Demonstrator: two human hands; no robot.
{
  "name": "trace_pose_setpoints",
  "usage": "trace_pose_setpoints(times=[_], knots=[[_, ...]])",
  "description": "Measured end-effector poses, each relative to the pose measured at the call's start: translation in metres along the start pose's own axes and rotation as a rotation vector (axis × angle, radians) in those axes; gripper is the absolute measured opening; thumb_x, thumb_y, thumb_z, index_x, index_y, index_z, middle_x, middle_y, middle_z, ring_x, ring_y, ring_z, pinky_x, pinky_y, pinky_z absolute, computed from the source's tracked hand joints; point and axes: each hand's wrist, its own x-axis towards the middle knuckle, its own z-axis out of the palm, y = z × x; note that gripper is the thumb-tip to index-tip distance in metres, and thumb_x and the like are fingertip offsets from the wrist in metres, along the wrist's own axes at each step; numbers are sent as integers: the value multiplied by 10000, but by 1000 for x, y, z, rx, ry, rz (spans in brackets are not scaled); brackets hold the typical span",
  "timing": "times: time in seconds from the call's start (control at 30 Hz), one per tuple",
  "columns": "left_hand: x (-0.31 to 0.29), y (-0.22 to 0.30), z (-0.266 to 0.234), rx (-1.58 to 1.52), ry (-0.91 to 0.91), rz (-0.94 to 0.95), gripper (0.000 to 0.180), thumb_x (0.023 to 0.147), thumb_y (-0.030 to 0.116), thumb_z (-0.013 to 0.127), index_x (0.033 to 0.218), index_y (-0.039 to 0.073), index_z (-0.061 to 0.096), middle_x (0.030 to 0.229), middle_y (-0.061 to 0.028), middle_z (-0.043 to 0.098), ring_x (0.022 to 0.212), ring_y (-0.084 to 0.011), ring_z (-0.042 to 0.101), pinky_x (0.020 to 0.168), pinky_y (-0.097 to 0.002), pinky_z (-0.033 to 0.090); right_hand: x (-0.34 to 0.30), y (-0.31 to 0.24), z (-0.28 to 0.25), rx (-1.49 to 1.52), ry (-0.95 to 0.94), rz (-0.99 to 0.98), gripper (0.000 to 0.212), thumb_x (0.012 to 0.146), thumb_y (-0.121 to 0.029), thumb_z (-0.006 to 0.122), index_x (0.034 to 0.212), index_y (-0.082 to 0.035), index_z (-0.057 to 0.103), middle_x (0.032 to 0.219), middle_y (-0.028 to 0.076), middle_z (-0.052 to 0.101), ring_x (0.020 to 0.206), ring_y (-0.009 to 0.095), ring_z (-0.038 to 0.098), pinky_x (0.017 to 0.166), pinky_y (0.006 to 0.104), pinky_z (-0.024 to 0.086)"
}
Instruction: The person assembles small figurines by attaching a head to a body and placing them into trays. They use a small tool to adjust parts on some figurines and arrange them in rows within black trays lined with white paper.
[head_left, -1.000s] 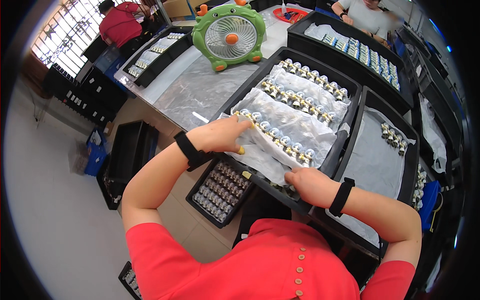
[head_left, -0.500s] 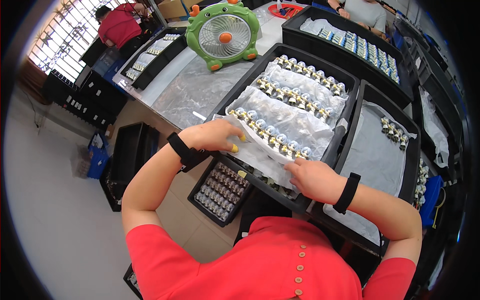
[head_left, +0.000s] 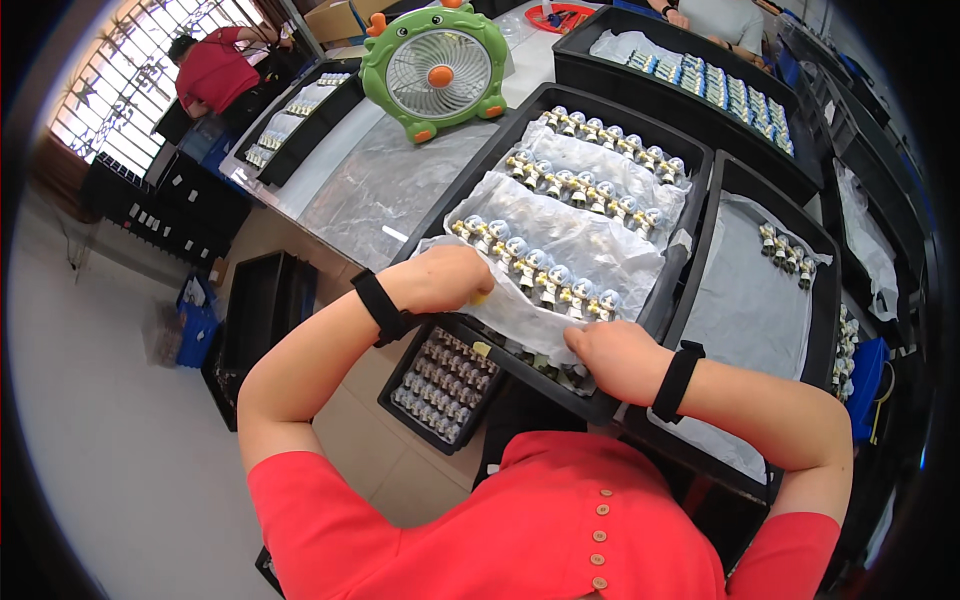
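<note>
A black tray (head_left: 575, 398) in front of me holds rows of small figurines (head_left: 548, 275) with pale blue heads, bedded between sheets of white tissue paper (head_left: 600, 245). My left hand (head_left: 448, 278) is closed on the left end of the nearest sheet; a yellow finger covering peeks out at its fingertips. At the sheet's right end, my right hand (head_left: 622, 358) pinches the paper edge with fingers curled under. Between both hands the paper runs along the feet of the front row. Below its edge, more figurines partly show by the tray's near wall.
A second black tray (head_left: 690, 300), paper-lined, stands at right with several figurines (head_left: 787, 255). Beyond lies a tray of blue-toned pieces (head_left: 715, 85). A green animal-shaped fan (head_left: 440, 75) stands on the table. Below is another filled tray (head_left: 440, 385). Two other people are farther off.
Both hands have closed on the tissue paper, the left fingers curling in from a spread pose. The paper's near edge has lifted slightly toward the front row. My view has shifted a little.
</note>
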Motion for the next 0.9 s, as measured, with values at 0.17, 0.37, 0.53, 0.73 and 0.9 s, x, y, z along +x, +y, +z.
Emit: trace_pose_setpoints(times=[0.17,0.37,0.53,0.73,0.9], knots=[[-9,-6,3,-146,-13,48,228,672,33,566,886,31,647,754,-134,628,772,-295,611,674,-377,462,-1,4,6,53,-44,-46,116,683,-20,564,788,27,550,695,192,596,724,380,611,630,447,499],[-18,-10,-6,-291,-135,-142,247,745,148,612,970,51,649,793,-123,635,790,-273,612,714,-351,469,1,4,5,54,-84,-56,88,676,-32,558,741,16,594,711,175,601,728,375,606,654,443,495],[-14,-9,-9,-252,92,15,348,749,220,650,1061,70,615,911,-165,627,898,-315,592,798,-373,456,-5,3,0,86,98,39,131,727,-76,560,824,8,586,739,150,604,760,347,608,678,439,485],[-17,-3,-9,-254,-77,-60,375,777,212,631,1120,67,590,951,-188,625,907,-332,594,803,-388,458,-10,2,-15,69,-170,-26,155,783,-98,554,898,2,581,784,164,607,777,345,601,702,425,478],[-35,9,-20,-301,-36,-42,342,790,209,617,1092,49,603,960,-200,618,906,-335,591,789,-378,461,-46,-17,-63,419,101,-160,189,814,-117,567,972,-17,597,825,142,612,803,316,601,694,392,477]])
